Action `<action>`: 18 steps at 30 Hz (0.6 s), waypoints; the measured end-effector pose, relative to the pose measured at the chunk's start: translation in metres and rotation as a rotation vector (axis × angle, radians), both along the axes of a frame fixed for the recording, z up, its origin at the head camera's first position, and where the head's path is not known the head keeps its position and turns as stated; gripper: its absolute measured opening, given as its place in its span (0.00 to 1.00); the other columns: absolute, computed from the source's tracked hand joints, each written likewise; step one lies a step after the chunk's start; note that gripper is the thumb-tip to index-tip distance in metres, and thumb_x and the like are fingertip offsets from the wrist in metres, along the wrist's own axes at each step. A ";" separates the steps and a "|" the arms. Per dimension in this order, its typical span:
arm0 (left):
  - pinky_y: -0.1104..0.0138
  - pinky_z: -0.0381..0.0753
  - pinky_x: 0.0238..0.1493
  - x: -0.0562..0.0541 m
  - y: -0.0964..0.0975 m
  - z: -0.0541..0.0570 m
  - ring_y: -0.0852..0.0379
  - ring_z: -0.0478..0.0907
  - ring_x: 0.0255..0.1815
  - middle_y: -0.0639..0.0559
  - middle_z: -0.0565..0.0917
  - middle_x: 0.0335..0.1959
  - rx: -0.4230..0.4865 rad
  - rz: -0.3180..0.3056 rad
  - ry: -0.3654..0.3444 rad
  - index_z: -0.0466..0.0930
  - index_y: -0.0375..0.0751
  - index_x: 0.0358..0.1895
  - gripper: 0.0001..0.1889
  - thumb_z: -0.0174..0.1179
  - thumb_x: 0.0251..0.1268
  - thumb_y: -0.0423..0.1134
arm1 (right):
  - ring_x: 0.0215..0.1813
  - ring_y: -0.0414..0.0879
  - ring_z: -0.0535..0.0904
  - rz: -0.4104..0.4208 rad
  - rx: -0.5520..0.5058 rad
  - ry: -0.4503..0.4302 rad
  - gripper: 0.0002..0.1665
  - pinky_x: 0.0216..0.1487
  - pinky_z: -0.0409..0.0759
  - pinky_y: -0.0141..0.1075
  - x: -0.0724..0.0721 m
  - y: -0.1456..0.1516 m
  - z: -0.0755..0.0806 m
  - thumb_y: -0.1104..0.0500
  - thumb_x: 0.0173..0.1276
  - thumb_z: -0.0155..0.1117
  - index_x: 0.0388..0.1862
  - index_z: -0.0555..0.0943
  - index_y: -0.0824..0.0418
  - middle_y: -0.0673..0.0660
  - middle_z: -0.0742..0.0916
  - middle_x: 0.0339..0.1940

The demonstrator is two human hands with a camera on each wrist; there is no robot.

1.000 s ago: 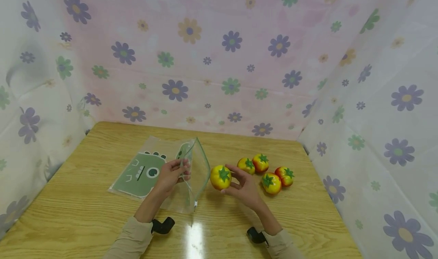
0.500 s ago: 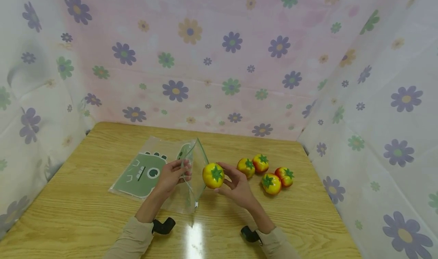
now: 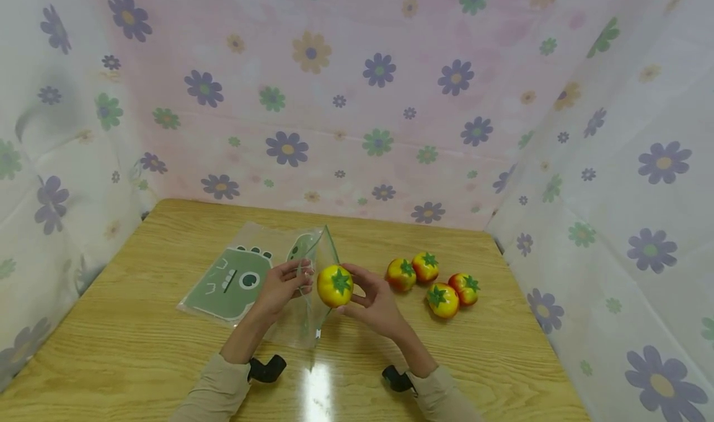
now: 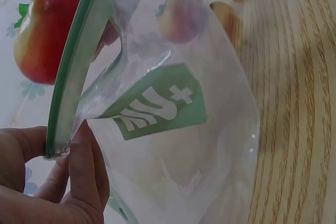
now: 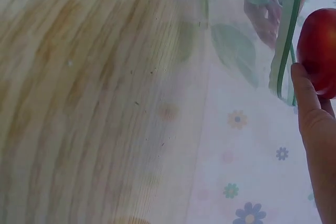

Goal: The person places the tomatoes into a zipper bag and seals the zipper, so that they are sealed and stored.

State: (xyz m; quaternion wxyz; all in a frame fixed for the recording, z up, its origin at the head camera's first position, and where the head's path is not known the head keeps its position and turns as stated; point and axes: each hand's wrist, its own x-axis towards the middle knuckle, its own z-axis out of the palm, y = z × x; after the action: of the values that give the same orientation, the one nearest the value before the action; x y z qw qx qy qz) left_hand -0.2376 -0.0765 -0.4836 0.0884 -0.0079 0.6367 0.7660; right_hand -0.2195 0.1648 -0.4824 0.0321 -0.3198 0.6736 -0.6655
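My left hand pinches the rim of a clear zip bag printed with a green one-eyed monster. The bag's mouth gapes to the right, with a white slider at its near end. My right hand grips a yellow-and-red toy fruit with a green star-shaped leaf top, right at the bag's mouth. In the left wrist view the red fruit appears beside the bag's green zip edge. The right wrist view shows the fruit against my fingers, close to the same zip edge.
Several matching toy fruits, such as the nearest one, sit on the wooden table to the right of my right hand. Flower-patterned curtains enclose the back and both sides.
My right hand has moved left with the toy fruit, from just right of the bag's mouth to overlapping it. The left hand has kept its hold on the bag's rim.
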 end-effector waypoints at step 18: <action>0.72 0.88 0.44 0.001 0.004 0.004 0.63 0.83 0.40 0.41 0.84 0.56 0.036 -0.026 -0.050 0.69 0.28 0.70 0.24 0.56 0.74 0.25 | 0.70 0.62 0.72 -0.090 0.111 -0.080 0.41 0.61 0.84 0.42 0.000 -0.007 -0.003 0.71 0.63 0.74 0.74 0.70 0.62 0.63 0.72 0.74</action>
State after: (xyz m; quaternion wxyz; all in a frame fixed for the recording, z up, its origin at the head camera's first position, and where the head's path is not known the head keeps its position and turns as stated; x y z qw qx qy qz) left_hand -0.2366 -0.0723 -0.4792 0.1145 -0.0172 0.6203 0.7758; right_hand -0.2195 0.1576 -0.4850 0.0469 -0.2603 0.7214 -0.6401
